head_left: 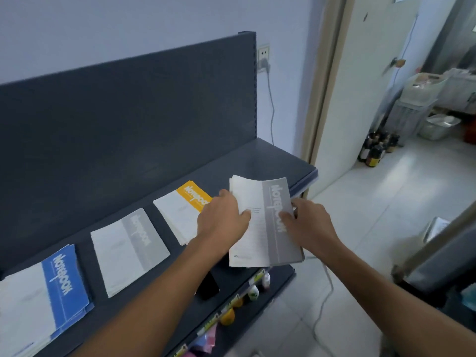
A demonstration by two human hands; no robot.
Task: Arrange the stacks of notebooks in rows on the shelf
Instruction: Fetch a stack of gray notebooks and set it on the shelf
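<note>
A grey-banded stack of notebooks (pixel 265 222) is held just right of the yellow-banded stack (pixel 185 210) on the dark shelf (pixel 257 155) — the left hand (pixel 222 219) curled round its left edge, the right hand (pixel 311 222) pinching its right edge, apparently to keep the covers squared. Left of the yellow-banded stack lie a pale grey stack (pixel 128 251) and a blue stack (pixel 43 295), evenly spaced — the held one looks bound for the row's right end.

blue stack (pixel 61 279) runs off the left edge, left hand (pixel 221 220) covers a corner of the yellow stack (pixel 180 210), lower-shelf bottles (pixel 253 292) too blurry to read
</note>
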